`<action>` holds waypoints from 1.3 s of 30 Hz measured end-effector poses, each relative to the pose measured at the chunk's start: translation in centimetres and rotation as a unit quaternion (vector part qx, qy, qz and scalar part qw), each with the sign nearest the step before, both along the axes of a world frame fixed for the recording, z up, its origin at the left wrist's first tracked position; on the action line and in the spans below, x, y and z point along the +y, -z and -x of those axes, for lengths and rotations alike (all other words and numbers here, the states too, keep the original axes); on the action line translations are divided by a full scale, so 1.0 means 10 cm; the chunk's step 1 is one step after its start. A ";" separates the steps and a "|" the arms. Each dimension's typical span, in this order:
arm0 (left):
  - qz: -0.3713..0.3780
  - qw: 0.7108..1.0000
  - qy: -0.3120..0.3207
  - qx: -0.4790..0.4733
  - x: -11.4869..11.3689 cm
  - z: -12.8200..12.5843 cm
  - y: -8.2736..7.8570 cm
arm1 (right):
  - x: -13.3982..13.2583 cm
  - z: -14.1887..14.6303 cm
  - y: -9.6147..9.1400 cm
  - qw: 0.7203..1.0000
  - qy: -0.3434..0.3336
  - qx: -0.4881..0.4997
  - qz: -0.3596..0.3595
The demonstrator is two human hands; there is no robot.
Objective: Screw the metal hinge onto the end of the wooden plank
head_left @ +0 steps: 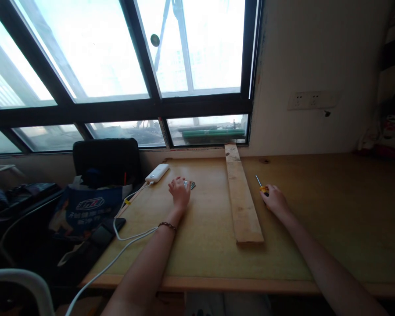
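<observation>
My left hand (pixel 180 192) is over the table on the left, its fingers apart and bent a little. Partly hidden behind its fingertips lies a small pile of metal pieces that look like screws (pixel 192 185). On the right, my right hand (pixel 275 200) is closed around the yellow and black handle of a screwdriver (pixel 258 181), whose shaft points away toward the window. Between my two hands a long wooden plank (pixel 243 197) lies flat, its far end at the window wall. Neither hand touches the plank.
A white power bank (pixel 157 173) sits at the table's left edge, with a white cable (pixel 118 239) running from it toward me. Left of the table (pixel 204 259) stand a black chair (pixel 107 160) and a blue bag (pixel 85 210). Wall sockets (pixel 312 100) are at the back right.
</observation>
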State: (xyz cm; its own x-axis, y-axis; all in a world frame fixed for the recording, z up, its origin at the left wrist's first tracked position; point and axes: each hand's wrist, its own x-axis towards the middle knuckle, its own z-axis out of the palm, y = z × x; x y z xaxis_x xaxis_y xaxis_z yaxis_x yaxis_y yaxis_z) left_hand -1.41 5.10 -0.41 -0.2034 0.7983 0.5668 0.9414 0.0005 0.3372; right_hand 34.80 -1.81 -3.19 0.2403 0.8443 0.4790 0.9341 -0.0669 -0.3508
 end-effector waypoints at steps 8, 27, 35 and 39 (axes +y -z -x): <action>-0.088 0.953 0.285 -0.060 -0.61 -0.73 -0.12 | -0.01 0.03 0.00 0.990 0.072 0.103 0.063; 0.132 0.855 0.486 -0.126 -1.20 -1.04 -0.16 | -0.59 1.03 -0.37 0.763 -0.310 0.565 0.038; 0.111 0.947 0.294 -0.060 -0.87 -0.87 -0.16 | -0.52 0.84 -0.48 0.843 -0.274 0.463 0.002; 0.127 0.978 0.153 -0.059 -0.56 -0.66 -0.12 | -0.45 0.73 -0.43 0.857 -0.244 0.453 -0.020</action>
